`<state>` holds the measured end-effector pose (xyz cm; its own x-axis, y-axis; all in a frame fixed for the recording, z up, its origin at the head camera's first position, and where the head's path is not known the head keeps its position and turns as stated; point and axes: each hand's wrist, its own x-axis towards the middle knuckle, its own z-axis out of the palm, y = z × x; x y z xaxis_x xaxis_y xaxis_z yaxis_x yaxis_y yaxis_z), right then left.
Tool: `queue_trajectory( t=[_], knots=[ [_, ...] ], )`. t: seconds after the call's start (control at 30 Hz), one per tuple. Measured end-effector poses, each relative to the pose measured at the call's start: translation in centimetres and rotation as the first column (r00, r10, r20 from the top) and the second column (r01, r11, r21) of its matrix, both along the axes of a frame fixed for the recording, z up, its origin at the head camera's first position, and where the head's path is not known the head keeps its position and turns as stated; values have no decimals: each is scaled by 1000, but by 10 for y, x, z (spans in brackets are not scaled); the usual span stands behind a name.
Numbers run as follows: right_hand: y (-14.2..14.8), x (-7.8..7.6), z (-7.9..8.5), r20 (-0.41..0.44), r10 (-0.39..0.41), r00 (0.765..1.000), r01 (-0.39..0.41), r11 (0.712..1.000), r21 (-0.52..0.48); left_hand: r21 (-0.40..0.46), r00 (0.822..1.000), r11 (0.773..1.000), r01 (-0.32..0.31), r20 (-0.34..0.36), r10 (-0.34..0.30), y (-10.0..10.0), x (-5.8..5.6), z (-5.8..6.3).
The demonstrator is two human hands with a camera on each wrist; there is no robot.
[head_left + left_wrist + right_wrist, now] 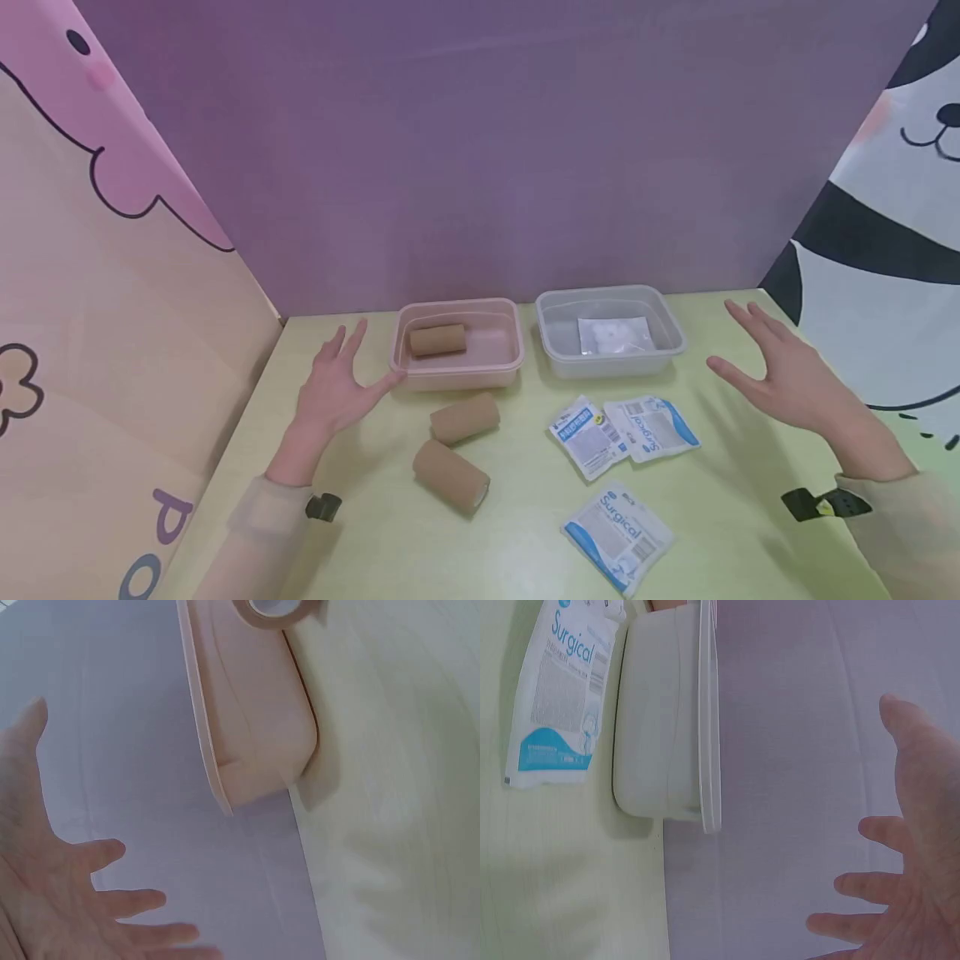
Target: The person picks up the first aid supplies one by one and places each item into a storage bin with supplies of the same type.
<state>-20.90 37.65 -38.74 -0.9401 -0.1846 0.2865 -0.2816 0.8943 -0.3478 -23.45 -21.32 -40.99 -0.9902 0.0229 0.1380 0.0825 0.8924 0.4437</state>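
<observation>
My left hand (339, 390) hovers with fingers spread just left of a pink plastic box (457, 382), its thumb overlapping the box's corner in the head view. One cardboard tube (438, 340) lies inside that box. Two more tubes, an upper one (466, 418) and a lower one (452, 477), lie in front. Off to the right, my right hand (787, 375) is raised, fingers apart and holding nothing. Nearest to it stands a pale grey box (611, 367) with a white packet (615, 336) inside. Three white-and-blue packets, one marked Surgical (619, 537), lie before the grey box.
Both boxes stand at the back of the pale yellow table (360, 542), against a purple backdrop (480, 150). Printed panels with cartoon figures flank it, a left panel (112, 292) and a right panel (885, 275). Two smaller packets overlap, a left one (588, 437) and a right one (652, 427).
</observation>
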Motion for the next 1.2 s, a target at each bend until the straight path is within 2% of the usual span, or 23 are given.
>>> queue_trajectory(
  t=[0.1,0.23,0.4,0.47,0.63,0.9,1.2],
  knots=[
    [-4,-2,0,-30,14,999,-15,1000,-6,71,1000,997,12,16,-14,2,-2,-1],
    [-10,-4,-2,-52,28,998,-29,1000,-11,160,999,986,41,-21,-38,2,-7,-2],
    [-19,-5,0,-74,20,997,-22,999,-24,304,998,951,57,-47,-45,2,-15,-7],
    [-23,-6,1,-94,27,995,-30,999,-26,338,999,940,45,-41,-33,2,-17,-9],
    [-33,-9,1,-164,50,985,-55,998,-31,376,999,926,29,-44,-14,3,-24,-15],
    [-48,-11,3,-214,62,975,-72,997,-38,421,998,905,54,-50,-36,9,-31,-20],
    [-75,-18,5,-200,95,975,-108,993,-55,448,999,893,41,-46,-23,13,-36,-26]
  ],
)
